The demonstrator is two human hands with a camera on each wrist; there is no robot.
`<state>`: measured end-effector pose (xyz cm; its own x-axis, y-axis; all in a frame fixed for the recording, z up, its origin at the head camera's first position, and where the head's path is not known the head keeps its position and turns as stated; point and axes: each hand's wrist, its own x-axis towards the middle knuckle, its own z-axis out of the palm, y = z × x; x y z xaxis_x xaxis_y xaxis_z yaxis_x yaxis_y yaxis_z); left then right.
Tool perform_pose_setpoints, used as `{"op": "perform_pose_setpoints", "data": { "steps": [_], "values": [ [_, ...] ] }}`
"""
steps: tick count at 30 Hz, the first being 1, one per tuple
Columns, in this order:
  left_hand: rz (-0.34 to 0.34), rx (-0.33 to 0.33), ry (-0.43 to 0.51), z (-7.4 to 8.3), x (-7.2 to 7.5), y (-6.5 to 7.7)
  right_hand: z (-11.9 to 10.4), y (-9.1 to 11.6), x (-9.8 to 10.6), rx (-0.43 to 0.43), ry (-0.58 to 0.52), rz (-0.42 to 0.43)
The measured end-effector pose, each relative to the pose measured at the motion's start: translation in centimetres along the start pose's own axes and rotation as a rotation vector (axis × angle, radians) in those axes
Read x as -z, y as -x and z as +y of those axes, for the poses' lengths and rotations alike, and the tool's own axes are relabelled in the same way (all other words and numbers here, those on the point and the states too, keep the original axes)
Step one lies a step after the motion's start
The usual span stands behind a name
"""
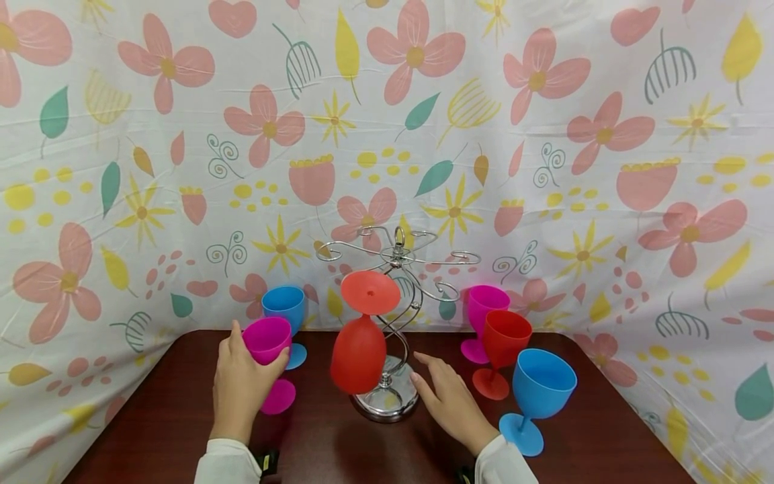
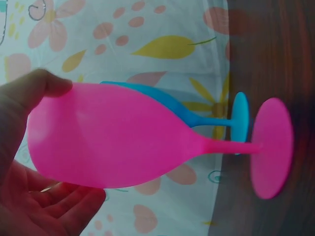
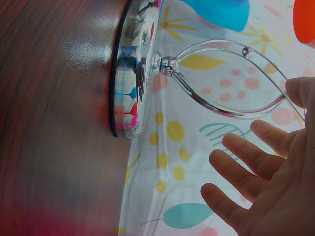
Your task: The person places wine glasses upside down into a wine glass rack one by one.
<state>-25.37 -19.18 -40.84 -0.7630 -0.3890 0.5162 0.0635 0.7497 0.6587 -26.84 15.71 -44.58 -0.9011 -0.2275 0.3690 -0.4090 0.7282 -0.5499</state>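
My left hand grips a magenta plastic goblet by its bowl. In the left wrist view, the thumb lies on one side of the upright goblet and the fingers on the other. Whether its foot touches the table, I cannot tell. A blue goblet stands just behind it. A chrome spiral glass rack with curled arms stands in the middle, and a red goblet hangs upside down on its front. My right hand, fingers spread, is beside the rack's stem; contact is unclear.
On the right, another magenta goblet, a red goblet and a blue goblet stand upright in a slanting row. The dark wooden table ends at a floral cloth behind.
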Motion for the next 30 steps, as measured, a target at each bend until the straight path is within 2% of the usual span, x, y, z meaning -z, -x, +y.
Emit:
{"op": "perform_pose_setpoints", "data": {
  "steps": [3,9,12,15,24,30],
  "values": [
    [-0.053,0.011,-0.032,0.3,0.7,-0.1,0.1,0.0,0.0,-0.01,0.001,-0.003],
    [-0.22,0.056,-0.109,0.9,3.0,-0.1,0.0,0.0,0.0,-0.018,-0.004,-0.003],
    [-0.277,0.07,-0.125,1.2,4.0,-0.1,0.0,0.0,0.0,-0.017,-0.001,0.0],
    [-0.305,0.086,-0.124,1.3,4.7,0.0,0.0,0.0,-0.1,-0.017,0.003,0.0],
    [-0.316,0.088,-0.112,1.4,5.8,0.1,0.1,0.0,-0.1,-0.029,0.008,-0.004],
    [-0.37,0.09,-0.115,1.2,6.6,0.0,0.1,0.0,0.0,-0.045,0.005,-0.012]
  ]
}}
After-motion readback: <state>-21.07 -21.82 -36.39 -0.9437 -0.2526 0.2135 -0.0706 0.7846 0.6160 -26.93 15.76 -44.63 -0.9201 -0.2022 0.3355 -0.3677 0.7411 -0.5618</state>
